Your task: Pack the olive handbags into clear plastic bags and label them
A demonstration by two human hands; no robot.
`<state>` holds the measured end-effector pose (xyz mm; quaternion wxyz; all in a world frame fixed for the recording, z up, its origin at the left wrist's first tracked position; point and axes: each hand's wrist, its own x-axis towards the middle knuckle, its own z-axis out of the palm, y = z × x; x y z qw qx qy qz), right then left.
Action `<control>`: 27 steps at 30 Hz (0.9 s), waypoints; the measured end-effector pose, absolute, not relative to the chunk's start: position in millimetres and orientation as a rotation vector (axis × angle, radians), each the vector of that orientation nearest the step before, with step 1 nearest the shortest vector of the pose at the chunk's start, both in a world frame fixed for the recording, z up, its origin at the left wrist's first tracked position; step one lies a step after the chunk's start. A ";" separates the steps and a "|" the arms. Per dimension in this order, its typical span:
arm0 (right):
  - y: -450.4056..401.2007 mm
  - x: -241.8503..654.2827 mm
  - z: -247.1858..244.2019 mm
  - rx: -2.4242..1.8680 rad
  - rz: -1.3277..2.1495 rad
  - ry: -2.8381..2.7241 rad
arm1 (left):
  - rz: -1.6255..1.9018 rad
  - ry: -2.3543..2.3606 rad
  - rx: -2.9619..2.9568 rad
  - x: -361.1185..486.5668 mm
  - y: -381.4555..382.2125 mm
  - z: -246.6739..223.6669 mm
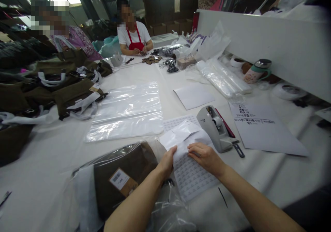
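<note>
My left hand (167,161) pinches the left edge of a sheet of small printed labels (195,178), its white upper part curled over. From the right, my right hand (207,159) has its fingers closed at the same sheet; whether a single label is between the fingertips is too small to tell. Beneath my left forearm lies a dark olive bag (124,170) inside a clear plastic bag (84,190). A brown hang tag (123,182) with a white barcode label shows on it. Just beyond my right hand stands a grey tape dispenser (216,130).
Flat clear plastic bags (129,111) lie ahead, with olive bags (72,94) piled at left. Handwritten paper (266,132), a lidded mug (258,71) and plastic rolls (222,77) are at right. A person in a red apron (136,39) sits across the table.
</note>
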<state>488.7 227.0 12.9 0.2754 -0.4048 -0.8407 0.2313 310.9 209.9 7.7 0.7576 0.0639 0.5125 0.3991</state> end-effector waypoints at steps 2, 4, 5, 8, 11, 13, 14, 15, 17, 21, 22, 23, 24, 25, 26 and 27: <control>226.7 487.6 15.7 -1.128 0.657 -2.282 | 0.868 1.123 0.171 310.8 209.1 3.2; 226.5 487.3 16.5 -1.154 0.682 -2.292 | 0.870 1.119 0.187 311.2 209.2 -0.3; 226.4 487.4 16.0 -1.160 0.689 -2.294 | 0.872 1.115 0.189 311.6 209.3 -1.1; 226.0 488.0 11.9 -1.155 0.674 -2.272 | 0.868 1.101 0.183 312.5 209.3 0.8; 224.5 488.2 8.1 -1.112 0.612 -2.242 | 0.844 1.091 0.171 312.0 208.5 5.5; 223.0 488.0 7.8 -1.073 0.578 -2.231 | 0.826 1.085 0.177 310.9 209.4 7.1; 222.3 487.8 8.6 -1.058 0.572 -2.223 | 0.820 1.084 0.187 310.5 210.9 7.2; 221.7 487.6 10.2 -1.053 0.576 -2.208 | 0.819 1.087 0.204 310.2 213.3 7.0; 220.6 487.2 15.1 -1.098 0.614 -2.144 | 0.828 1.106 0.253 310.0 219.4 7.5; 214.6 487.3 30.0 -1.349 0.847 -1.837 | 0.971 1.210 0.382 303.6 218.8 28.2; 212.4 487.5 33.9 -1.391 0.939 -1.745 | 1.040 1.252 0.424 298.6 211.5 39.0; 210.8 487.4 37.6 -1.420 1.031 -1.659 | 1.120 1.306 0.525 291.9 200.6 51.5; 210.2 486.5 41.2 -1.441 1.114 -1.584 | 1.194 1.364 0.702 283.9 186.2 64.6; 211.0 484.1 45.0 -1.458 1.174 -1.529 | 1.249 1.417 0.953 274.8 169.0 77.6; 213.0 479.3 49.3 -1.475 1.201 -1.499 | 1.273 1.454 1.262 264.9 149.6 89.4; 215.9 471.5 54.8 -1.488 1.216 -1.507 | 1.259 1.470 1.577 254.3 129.0 99.3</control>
